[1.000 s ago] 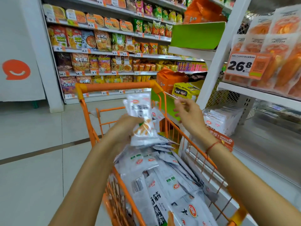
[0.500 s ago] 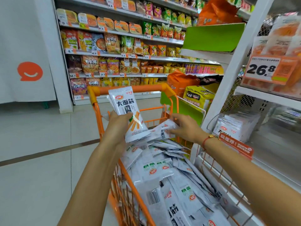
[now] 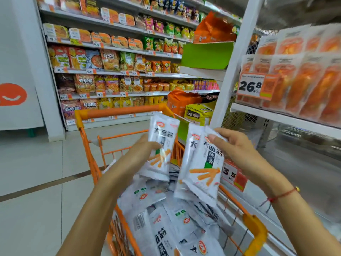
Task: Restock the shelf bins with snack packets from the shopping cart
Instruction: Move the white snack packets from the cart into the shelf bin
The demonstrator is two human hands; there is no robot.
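- Head view is showing white snack packets (image 3: 166, 217) lying in a big pile inside the orange shopping cart (image 3: 118, 111).
- The left hand (image 3: 142, 154) is gripping one white packet (image 3: 162, 141) and holding it upright over the pile.
- The right hand (image 3: 234, 146) is pinching a small bunch of packets (image 3: 201, 163) by their tops, with the thumb in front, so they are hanging down over the right side of the cart.
- A red string (image 3: 282, 195) is sitting around the right wrist.
- A white shelf (image 3: 284, 117) is standing just to the right of the cart, with orange packs (image 3: 310, 78) and a price tag (image 3: 251, 85) on it.
- Another price tag (image 3: 233, 175) is showing lower down, behind the bunch of packets.
- Far shelves (image 3: 110, 71) full of colorful snack bags are standing across the aisle.
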